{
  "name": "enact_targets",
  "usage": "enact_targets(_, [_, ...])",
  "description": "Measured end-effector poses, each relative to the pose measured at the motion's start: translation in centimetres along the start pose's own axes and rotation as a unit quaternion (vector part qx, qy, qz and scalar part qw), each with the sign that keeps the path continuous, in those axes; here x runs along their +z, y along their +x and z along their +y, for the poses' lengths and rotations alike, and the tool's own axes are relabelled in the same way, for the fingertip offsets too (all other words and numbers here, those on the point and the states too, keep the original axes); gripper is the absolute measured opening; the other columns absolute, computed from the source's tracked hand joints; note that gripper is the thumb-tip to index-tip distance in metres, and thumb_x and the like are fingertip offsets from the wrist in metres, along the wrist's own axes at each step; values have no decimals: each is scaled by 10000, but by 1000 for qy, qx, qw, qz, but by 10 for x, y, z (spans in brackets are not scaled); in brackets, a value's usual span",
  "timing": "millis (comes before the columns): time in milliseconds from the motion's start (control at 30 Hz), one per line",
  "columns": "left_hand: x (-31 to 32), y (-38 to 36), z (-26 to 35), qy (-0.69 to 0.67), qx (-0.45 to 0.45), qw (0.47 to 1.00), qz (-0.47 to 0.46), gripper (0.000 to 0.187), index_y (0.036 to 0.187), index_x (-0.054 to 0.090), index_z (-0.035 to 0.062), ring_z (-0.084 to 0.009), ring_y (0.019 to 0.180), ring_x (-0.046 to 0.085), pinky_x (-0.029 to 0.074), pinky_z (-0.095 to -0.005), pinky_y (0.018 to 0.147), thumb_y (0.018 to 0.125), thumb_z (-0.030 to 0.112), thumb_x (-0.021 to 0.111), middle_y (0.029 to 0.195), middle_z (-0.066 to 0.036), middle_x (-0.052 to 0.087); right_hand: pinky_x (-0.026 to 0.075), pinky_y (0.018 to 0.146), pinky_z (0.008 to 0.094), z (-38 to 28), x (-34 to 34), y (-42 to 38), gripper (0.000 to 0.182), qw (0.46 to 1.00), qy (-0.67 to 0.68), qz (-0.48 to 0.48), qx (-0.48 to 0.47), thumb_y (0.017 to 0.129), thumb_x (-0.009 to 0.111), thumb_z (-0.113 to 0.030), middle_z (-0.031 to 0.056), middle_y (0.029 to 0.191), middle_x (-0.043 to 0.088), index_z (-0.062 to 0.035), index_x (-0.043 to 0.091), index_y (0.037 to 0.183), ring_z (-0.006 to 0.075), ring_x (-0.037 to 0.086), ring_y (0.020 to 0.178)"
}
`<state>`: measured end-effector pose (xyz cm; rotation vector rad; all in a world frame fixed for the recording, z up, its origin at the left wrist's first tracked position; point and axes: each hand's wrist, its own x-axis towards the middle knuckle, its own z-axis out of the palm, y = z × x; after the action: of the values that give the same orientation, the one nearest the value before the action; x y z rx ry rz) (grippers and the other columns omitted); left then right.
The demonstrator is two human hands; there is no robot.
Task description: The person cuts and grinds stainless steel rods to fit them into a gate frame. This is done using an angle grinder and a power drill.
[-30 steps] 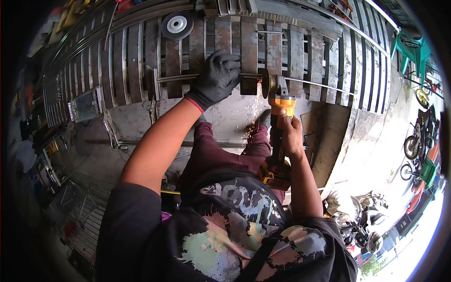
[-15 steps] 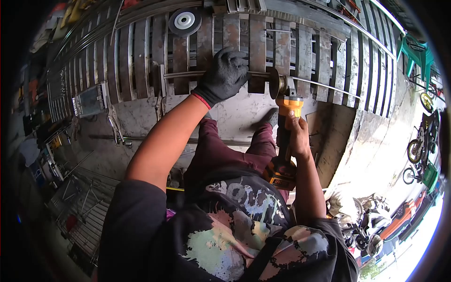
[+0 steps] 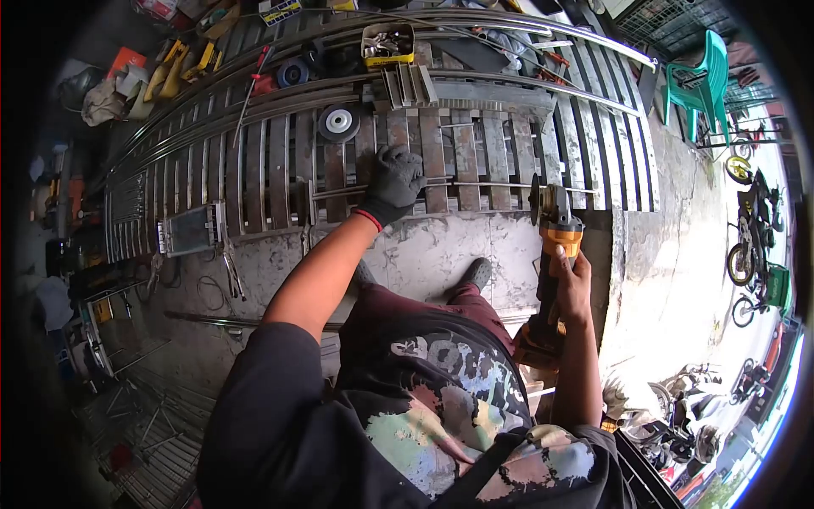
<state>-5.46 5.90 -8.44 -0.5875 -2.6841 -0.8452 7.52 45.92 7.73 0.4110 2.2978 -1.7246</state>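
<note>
My left hand [image 3: 393,185], in a dark grey glove with a red cuff, is closed around a thin metal rod [image 3: 487,184] lying across the slatted metal bench [image 3: 437,174]. Bare-skinned, my right hand [image 3: 574,287] wraps the body of a yellow and black cordless angle grinder [image 3: 561,237]. The grinder stands upright in view, its disc [image 3: 535,199] edge-on and overlapping the rod toward its right end. Beyond my left hand, a loose abrasive wheel [image 3: 339,125] with a white hub lies flat on the slats.
Locking pliers [image 3: 231,271] hang from the bench's near edge. A yellow tin [image 3: 388,44] of small parts and short metal channels [image 3: 409,86] sit at the back, among long metal tubes. To the right stand a green plastic chair [image 3: 700,89] and parked motorcycles [image 3: 746,220].
The camera view has tilted up, showing more of the bench's far side. My right hand has carried the grinder rightward along the rod, farther from my left hand, which stays on the rod.
</note>
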Motion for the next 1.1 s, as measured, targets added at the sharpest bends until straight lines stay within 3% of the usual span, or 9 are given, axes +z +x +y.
enact_targets(133, [-50, 37, 24, -79, -41, 996, -12, 174, 958, 710, 52, -460, 1009, 696, 553, -553, 941, 947, 218, 761, 994, -194, 732, 486, 664, 266, -34, -12, -37, 351, 998, -47, 23, -39, 1103, 754, -355, -28, 858, 650, -20, 682, 1177, 58, 564, 736])
enact_targets(167, [-63, 46, 35, -49, 5, 998, 42, 104, 1021, 717, 53, -386, 848, 709, 569, -468, 809, 994, 149, 744, 919, -185, 708, 491, 664, 270, -45, -12, -46, 355, 998, -43, 26, -42, 1095, 762, -355, -24, 857, 654, -20, 679, 1181, 61, 569, 734])
enact_targets(267, [-113, 57, 83, -140, -14, 986, 85, 81, 1088, 717, 56, -295, 759, 699, 561, -405, 763, 1086, 132, 689, 911, -137, 711, 509, 651, 282, -65, -3, -69, 360, 997, -20, 43, -52, 1066, 801, -337, -14, 829, 648, -28, 668, 1194, 55, 585, 724])
enact_targets(300, [-124, 53, 92, -203, -45, 977, 55, 142, 1121, 726, 58, -159, 738, 661, 549, -321, 757, 1163, 145, 621, 924, -47, 721, 532, 682, 298, -77, 0, -76, 377, 997, -24, 52, -46, 1056, 813, -334, 10, 845, 674, -17, 665, 1196, 74, 620, 751])
enact_targets(400, [-168, 43, 153, -402, -163, 901, 17, 242, 1115, 751, 13, -224, 829, 681, 538, -381, 817, 1166, 212, 623, 906, -99, 722, 589, 803, 354, -92, 9, -87, 433, 989, -53, 81, -111, 1025, 847, -325, 102, 932, 767, 13, 653, 1212, 158, 725, 857])
enact_targets(567, [-186, 13, 189, -452, -219, 862, -70, 322, 1172, 783, 29, -46, 733, 503, 455, -263, 710, 1194, 308, 625, 998, 6, 754, 609, 869, 439, -116, 24, -94, 547, 973, -111, 74, -188, 968, 893, -370, 233, 1024, 803, 10, 627, 1257, 370, 812, 952])
enact_targets(733, [-191, 0, 211, -500, -237, 833, -6, 332, 1148, 793, 38, -23, 685, 499, 432, -228, 639, 1168, 348, 675, 959, 25, 771, 608, 846, 458, -124, 37, -88, 572, 964, -130, 52, -225, 966, 896, -406, 256, 984, 787, 13, 598, 1218, 405, 806, 920])
enact_targets(833, [-210, -3, 216, -508, -303, 805, -37, 220, 1148, 801, -17, -58, 911, 677, 550, -262, 828, 1152, 178, 699, 1004, 21, 781, 609, 840, 459, -126, 39, -87, 568, 965, -147, 28, -216, 970, 891, -405, 260, 969, 787, 11, 593, 1217, 412, 809, 916])
enact_targets(1100, [-203, -17, 208, -361, -119, 921, 88, 126, 1125, 792, -42, -145, 895, 767, 606, -306, 809, 1007, 3, 797, 975, -86, 814, 615, 832, 463, -135, 42, -88, 564, 961, -143, 12, -236, 976, 884, -395, 264, 968, 793, 14, 598, 1239, 418, 816, 917])
